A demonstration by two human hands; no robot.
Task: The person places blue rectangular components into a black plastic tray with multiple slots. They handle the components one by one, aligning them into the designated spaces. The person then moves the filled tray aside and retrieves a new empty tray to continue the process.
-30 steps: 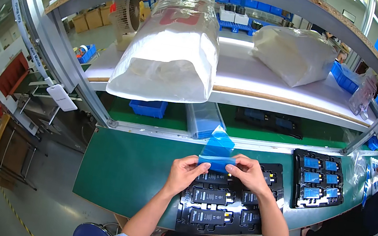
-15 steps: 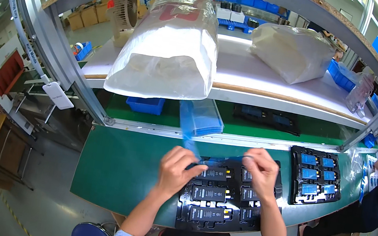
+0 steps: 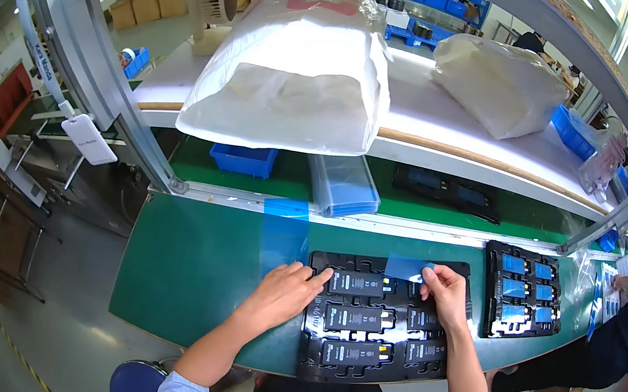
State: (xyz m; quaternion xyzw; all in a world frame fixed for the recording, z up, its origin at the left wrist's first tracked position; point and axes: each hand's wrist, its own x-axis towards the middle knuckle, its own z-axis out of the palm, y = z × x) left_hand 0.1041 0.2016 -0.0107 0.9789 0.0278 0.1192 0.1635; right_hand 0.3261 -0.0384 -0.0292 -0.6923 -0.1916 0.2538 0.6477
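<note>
On the green bench top (image 3: 186, 274) sits a black tray (image 3: 380, 325) of dark modules. The right hand (image 3: 446, 292) pinches a blue translucent film strip (image 3: 408, 267) at the tray's far edge, over the top right pocket. The left hand (image 3: 284, 294) rests loosely open, fingertips pressing the upper left module (image 3: 356, 283). To do this well, I judge the film should be kept flat and square to its pocket while the left hand steadies the tray against sliding

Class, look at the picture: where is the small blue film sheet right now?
In the head view, the blue film sheet lies at the black tray's top right corner, pinched by the right hand.
</note>
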